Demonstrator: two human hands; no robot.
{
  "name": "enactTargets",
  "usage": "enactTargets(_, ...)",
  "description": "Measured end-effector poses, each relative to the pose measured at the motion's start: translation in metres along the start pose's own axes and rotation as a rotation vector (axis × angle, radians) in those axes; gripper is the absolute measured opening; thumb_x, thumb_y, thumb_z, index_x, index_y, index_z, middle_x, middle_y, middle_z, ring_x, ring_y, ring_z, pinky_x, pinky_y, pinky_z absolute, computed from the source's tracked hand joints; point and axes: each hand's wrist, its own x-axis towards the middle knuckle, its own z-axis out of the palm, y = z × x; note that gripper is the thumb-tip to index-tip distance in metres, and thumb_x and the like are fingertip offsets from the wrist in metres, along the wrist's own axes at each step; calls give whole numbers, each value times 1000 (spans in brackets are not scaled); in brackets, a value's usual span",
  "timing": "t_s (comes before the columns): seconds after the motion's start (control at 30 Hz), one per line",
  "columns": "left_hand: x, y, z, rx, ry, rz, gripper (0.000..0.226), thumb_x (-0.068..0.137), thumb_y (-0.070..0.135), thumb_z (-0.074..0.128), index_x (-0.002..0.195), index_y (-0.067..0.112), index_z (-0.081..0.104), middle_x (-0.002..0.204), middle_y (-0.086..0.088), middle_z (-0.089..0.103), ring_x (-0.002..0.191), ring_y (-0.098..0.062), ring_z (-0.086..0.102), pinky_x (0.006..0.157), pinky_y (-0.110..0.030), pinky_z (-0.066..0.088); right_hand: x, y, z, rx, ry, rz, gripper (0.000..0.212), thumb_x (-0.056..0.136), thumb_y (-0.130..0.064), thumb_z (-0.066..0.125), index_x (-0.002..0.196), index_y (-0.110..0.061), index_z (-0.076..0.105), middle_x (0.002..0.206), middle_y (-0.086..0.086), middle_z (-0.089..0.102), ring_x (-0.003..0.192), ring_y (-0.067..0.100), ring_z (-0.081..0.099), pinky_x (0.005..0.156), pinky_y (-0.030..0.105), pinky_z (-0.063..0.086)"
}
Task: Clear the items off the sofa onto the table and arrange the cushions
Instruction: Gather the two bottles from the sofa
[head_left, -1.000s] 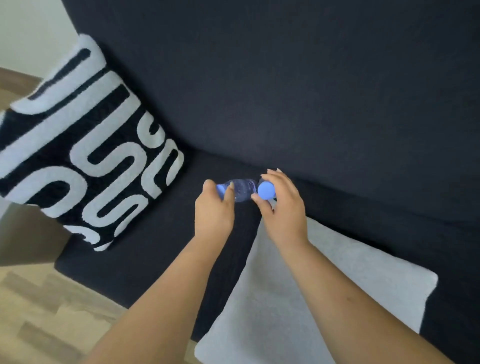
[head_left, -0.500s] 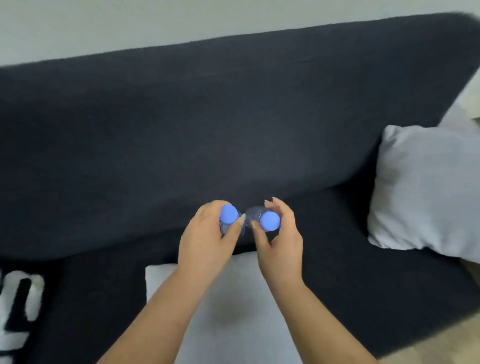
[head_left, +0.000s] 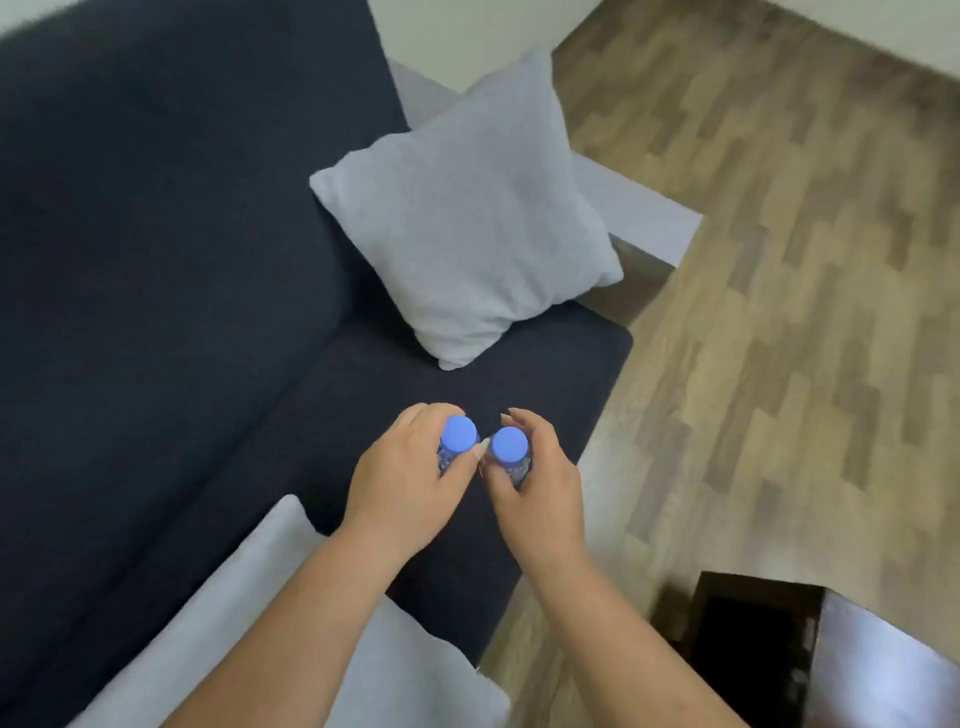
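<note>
Bottles, two, blue caps up, seemingly clear, left hand (head_left: 402, 483) gripping left bottle (head_left: 457, 434), right hand (head_left: 537, 493) gripping right bottle (head_left: 509, 446)

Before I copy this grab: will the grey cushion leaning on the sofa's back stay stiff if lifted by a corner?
Probably not. The grey cushion looks soft and creased at its lower corner, so it would likely sag. It seems light for its size, and unlikely to slip, given its fabric cover.

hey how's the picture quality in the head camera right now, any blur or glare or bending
Head view: soft, even indoor light without hard shadows; slight motion softness on the wood floor and the grey cushion; wide-angle bending tilts the dark sofa; glare on the glossy table corner; both blue bottle caps stay fairly crisp.
</note>
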Motion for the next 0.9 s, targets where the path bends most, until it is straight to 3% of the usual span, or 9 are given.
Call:
enactTargets(0.07,0,30,29,19,-89,59,10,91,36,66,98,30,63,98,13,63,85,-8,60,68,-27,52,-5,24,-36,6,41,47,37,86,-22,66,122,-28,58,115,-19,65,104,4,61,87,26,52)
enactTargets(0.17,-7,80,82,64,-214,156,9,91,35,65,97,29,63,98,12,63,87,-9,60,70,-28,53,-23,66,-95,26,135,107,27,85,-22,69,110,-28,62,98,-20,63,94,-4,58,76,9,44)
enactTargets(0.33,-42,158,178,104,-443,298,10,90,35,67,89,29,59,89,11,61,80,-10,57,65,-28,44,-72,143,-190,29,298,249,29,85,-20,70,113,-19,64,101,-16,59,91,1,54,78,1,36)
enactTargets(0.5,-100,230,276,152,-634,426,17,89,39,68,91,22,64,78,12,54,73,-8,52,57,-20,35,-137,221,-277,23,470,369,28,78,-11,70,105,-14,65,101,-10,62,96,10,58,79,7,38)
enactTargets(0.6,-141,260,326,163,-720,458,25,86,44,69,88,22,60,76,9,55,80,-23,58,67,-36,49,-176,261,-320,7,530,458,23,73,-15,70,95,-19,66,97,-6,63,92,10,56,76,11,37)
enactTargets(0.67,-176,280,361,196,-799,488,26,86,45,70,86,22,56,72,8,55,79,-27,61,68,-39,51,-211,291,-348,-18,543,517,17,72,-20,67,88,-17,66,92,-3,64,86,11,53,75,12,40)
enactTargets(0.77,-228,299,401,271,-898,537,31,85,48,68,96,20,59,87,2,68,86,-29,65,71,-40,54,-263,326,-380,41,540,602,16,70,-18,67,85,-15,67,89,-3,65,86,17,55,74,30,46)
enactTargets(0.9,-290,303,441,339,-955,553,37,84,51,67,96,17,59,96,-3,72,92,-30,67,74,-41,54,-329,364,-398,162,529,675,21,63,-14,72,79,-27,67,85,-7,65,82,11,60,70,27,47)
